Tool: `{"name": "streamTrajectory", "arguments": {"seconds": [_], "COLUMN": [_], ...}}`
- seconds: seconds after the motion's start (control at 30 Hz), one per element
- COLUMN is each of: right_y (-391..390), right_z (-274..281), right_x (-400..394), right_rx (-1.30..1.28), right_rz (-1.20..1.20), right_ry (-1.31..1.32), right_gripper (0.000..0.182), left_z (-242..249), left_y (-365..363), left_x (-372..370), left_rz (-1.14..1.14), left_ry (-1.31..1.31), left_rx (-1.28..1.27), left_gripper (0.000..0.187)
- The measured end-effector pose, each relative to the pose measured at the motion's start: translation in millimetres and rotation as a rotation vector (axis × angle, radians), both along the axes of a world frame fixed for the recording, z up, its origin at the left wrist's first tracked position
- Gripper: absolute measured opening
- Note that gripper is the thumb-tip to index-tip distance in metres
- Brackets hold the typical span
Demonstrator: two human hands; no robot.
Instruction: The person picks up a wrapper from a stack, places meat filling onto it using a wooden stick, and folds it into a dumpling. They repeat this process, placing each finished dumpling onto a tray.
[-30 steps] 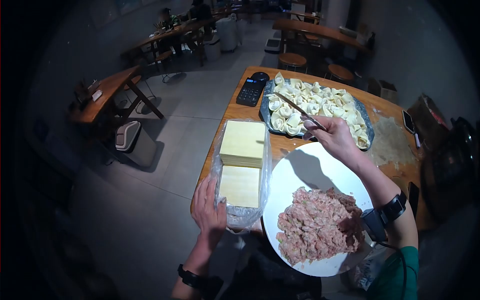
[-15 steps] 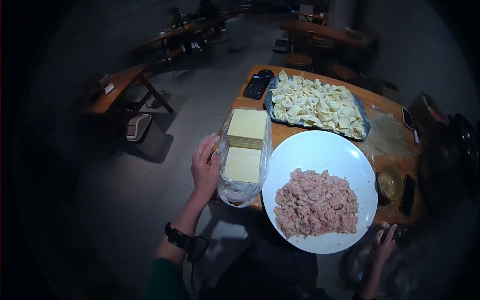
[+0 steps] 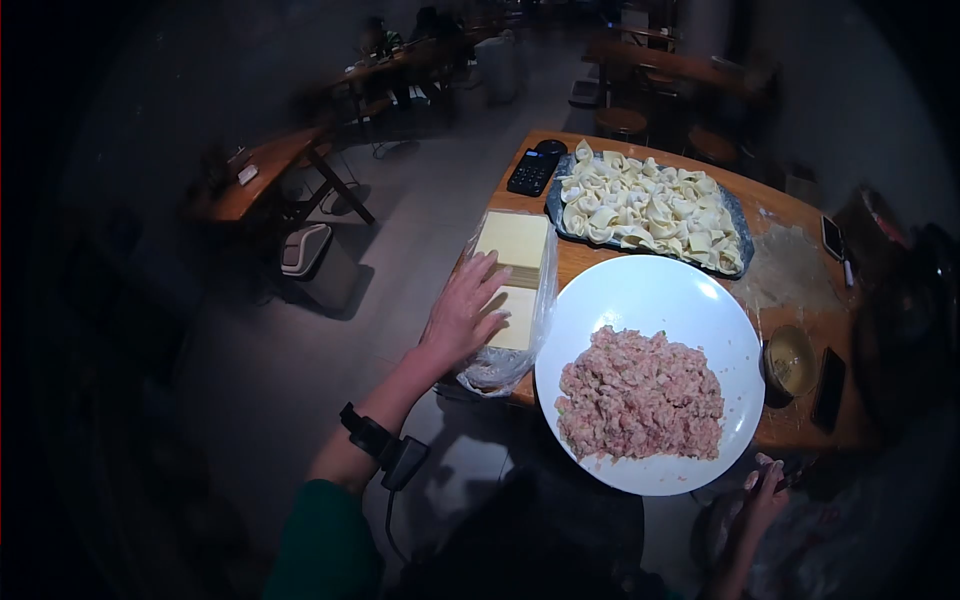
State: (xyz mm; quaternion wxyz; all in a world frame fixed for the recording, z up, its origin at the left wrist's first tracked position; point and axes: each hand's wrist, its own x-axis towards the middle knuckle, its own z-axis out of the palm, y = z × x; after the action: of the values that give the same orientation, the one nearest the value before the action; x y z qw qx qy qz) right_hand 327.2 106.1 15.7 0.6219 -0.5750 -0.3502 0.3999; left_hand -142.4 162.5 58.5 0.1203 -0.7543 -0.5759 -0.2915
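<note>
My left hand (image 3: pixel 462 318) reaches over the square dough wrappers (image 3: pixel 512 238), its fingers spread above the lower of two stacks. Clear plastic (image 3: pixel 493 375) lies around and under the wrappers. At the lower right, my right hand (image 3: pixel 762 500) is closed around a dark thin tool (image 3: pixel 790 482), most of it lost in shadow. Between the hands stands a large white plate (image 3: pixel 640 295) with a mound of minced meat filling (image 3: pixel 645 395) flecked with green. Behind it, folded wontons (image 3: pixel 650 205) crowd a dark tray (image 3: pixel 742 240).
A black keypad device (image 3: pixel 532 170) sits at the table's far left corner. On the right are a small bowl (image 3: pixel 790 362), a dark phone (image 3: pixel 828 390) and another phone (image 3: pixel 832 238). A bin (image 3: pixel 318 262) stands on the floor to the left, and other tables (image 3: pixel 262 178) are beyond.
My left hand has moved right and up from beside the plastic to over the wrappers. My right hand stays low beside the plate. The whole view has shifted slightly.
</note>
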Motion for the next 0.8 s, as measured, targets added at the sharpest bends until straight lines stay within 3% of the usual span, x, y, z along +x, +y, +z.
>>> {"name": "streamTrajectory", "arguments": {"seconds": [0.13, 0.37, 0.43, 0.6, 0.67, 0.8], "right_y": [3.8, 12.3, 11.8, 8.5, 5.0, 3.1], "right_z": [1.2, 22.8, 22.7, 25.5, 29.0, 24.6], "right_x": [-1.6, -19.3, -20.3, -21.8, -23.9, -21.3], "right_rx": [0.03, 0.064, 0.133, 0.121, 0.122, 0.129], "right_rz": [0.01, 0.113, 0.17, 0.153, 0.137, 0.14], "right_ry": [-0.029, -0.042, -0.048, -0.055, -0.016, -0.05], "right_gripper": [0.032, 0.03, 0.029, 0.028, 0.028, 0.026], "left_z": [-23.2, -20.3, -24.1, -15.3, -14.9, -42.9], "left_y": [-27.3, -24.4, -18.3, 1.5, 11.5, 29.4], "left_x": [-0.3, 0.0, -3.5, -10.0, -14.4, -34.3], "left_rz": [0.031, 0.215, 0.42, 0.444, 0.485, 0.479], "left_ry": [-0.213, -0.208, -0.372, -0.292, -0.437, -0.565], "left_rx": [-0.139, -0.012, -0.29, -0.375, -0.56, -0.572], "left_gripper": [0.041, 0.033, 0.038, 0.045, 0.053, 0.062]}}
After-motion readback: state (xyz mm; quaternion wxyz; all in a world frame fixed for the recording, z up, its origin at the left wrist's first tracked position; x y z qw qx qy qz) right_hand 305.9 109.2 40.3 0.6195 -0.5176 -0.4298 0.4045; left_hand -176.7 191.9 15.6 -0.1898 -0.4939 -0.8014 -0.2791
